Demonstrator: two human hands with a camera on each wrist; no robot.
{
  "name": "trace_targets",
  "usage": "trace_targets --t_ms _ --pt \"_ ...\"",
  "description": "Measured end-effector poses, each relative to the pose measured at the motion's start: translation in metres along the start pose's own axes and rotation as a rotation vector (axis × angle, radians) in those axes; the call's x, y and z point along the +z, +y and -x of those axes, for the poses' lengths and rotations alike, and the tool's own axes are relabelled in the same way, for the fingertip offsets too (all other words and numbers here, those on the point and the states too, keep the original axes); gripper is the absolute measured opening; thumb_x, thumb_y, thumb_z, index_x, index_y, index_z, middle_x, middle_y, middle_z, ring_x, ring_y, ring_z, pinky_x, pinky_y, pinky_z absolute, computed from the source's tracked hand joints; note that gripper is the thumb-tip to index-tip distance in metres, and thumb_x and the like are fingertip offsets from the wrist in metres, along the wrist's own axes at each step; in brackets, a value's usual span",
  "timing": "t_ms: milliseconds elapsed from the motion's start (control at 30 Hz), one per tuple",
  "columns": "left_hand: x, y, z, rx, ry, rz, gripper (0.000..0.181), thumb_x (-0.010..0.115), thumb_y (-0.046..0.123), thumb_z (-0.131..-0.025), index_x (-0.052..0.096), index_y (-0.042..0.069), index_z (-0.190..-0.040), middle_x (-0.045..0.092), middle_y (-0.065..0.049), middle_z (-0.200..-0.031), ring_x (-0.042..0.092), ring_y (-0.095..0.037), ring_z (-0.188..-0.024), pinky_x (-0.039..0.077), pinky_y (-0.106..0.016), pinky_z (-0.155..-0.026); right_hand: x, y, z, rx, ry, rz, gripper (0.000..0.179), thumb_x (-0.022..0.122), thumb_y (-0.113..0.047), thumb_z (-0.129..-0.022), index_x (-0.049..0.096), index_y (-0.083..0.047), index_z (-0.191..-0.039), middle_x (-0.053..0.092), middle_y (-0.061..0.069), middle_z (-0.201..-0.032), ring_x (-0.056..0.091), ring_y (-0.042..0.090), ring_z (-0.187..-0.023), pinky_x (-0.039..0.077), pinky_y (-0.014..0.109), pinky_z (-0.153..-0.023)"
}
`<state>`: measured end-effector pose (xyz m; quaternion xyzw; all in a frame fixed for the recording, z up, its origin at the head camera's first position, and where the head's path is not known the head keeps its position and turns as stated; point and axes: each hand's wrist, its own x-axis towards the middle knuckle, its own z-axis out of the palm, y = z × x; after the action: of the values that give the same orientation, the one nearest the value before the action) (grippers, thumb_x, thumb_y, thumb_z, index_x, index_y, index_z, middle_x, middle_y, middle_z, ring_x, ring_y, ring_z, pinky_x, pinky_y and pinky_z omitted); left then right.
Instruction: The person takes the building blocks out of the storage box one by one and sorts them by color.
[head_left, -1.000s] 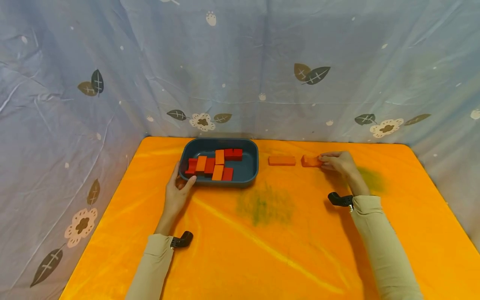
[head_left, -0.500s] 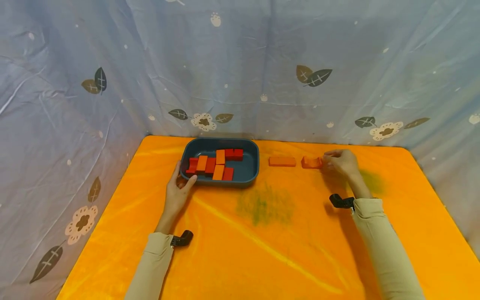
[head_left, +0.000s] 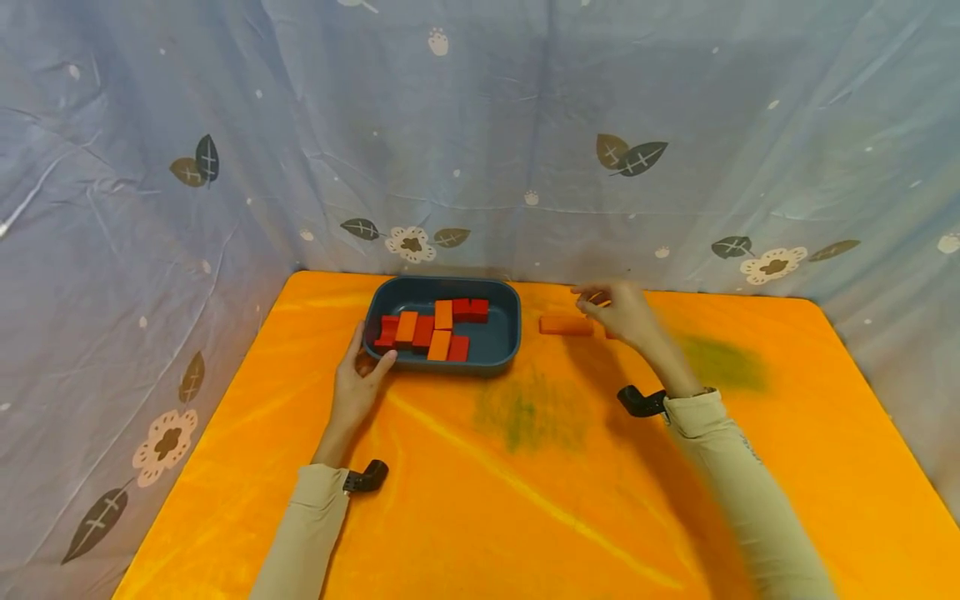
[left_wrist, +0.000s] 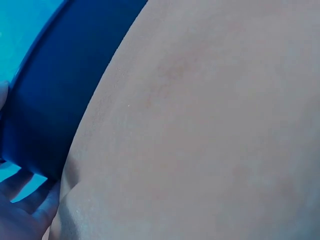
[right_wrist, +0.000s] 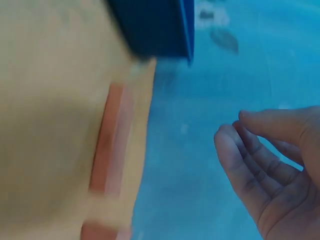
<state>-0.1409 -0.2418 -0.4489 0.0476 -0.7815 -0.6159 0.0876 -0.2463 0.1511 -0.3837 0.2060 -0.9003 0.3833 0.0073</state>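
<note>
In the head view, my left hand (head_left: 356, 392) grips the left end of a dark blue tray (head_left: 504, 364), thumb at the front rim and fingers along the side. Red and orange blocks (head_left: 439, 345) lie inside it. My right hand (head_left: 628, 318) is above the cloth on the right, fingers bent and nothing between them. Just left of and below its fingertips lies a long orange block (head_left: 564, 325). A notched orange block (head_left: 611, 336) is mostly hidden behind that hand. The right wrist view shows a gap between thumb and fingers.
An orange cloth (head_left: 465, 500) covers the table, with greenish patches on it. A grey-blue curtain (head_left: 480, 150) printed with flowers and leaves rises right behind the tray and along both sides.
My right hand has let go of the notched orange block beside the long one, then moved left and up over the blocks. My left hand keeps its grip on the tray.
</note>
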Motion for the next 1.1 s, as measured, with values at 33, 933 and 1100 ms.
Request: trace_targets --t_ms 33,933,1100 --pt "-0.001 -0.005 -0.002 0.003 0.003 0.004 0.078 0.065 0.021 -0.096 0.017 0.016 -0.158 0.033 -0.017 -0.155 0.049 -0.033 -0.125 0.047 -0.024 -0.095 0.006 -0.006 -0.004 -0.021 -0.018 -0.012 0.023 0.064 -0.005 -0.095 0.07 0.0 -0.116 0.07 0.019 -0.105 0.066 0.033 -0.093 0.057 0.043 -0.072" --pt "-0.002 0.002 0.0 0.01 -0.013 0.029 0.079 0.065 0.017 -0.095 0.017 0.01 -0.157 0.031 -0.02 -0.155 0.05 -0.034 -0.127 0.049 -0.02 -0.093 0.143 -0.094 -0.065 -0.293 -0.394 0.07 0.045 0.053 0.021 -0.085 0.07 -0.003 -0.119 0.068 0.012 -0.12 0.062 0.027 -0.106 0.052 0.034 -0.09" --pt "-0.002 0.0 -0.001 0.011 -0.015 0.048 0.079 0.065 0.016 -0.095 0.017 0.01 -0.157 0.034 -0.022 -0.153 0.049 -0.033 -0.127 0.046 -0.038 -0.102 0.154 -0.096 -0.069 -0.328 -0.428 0.143 0.052 0.046 0.024 -0.081 0.071 -0.004 -0.118 0.068 0.01 -0.12 0.06 0.026 -0.114 0.047 0.037 -0.101"
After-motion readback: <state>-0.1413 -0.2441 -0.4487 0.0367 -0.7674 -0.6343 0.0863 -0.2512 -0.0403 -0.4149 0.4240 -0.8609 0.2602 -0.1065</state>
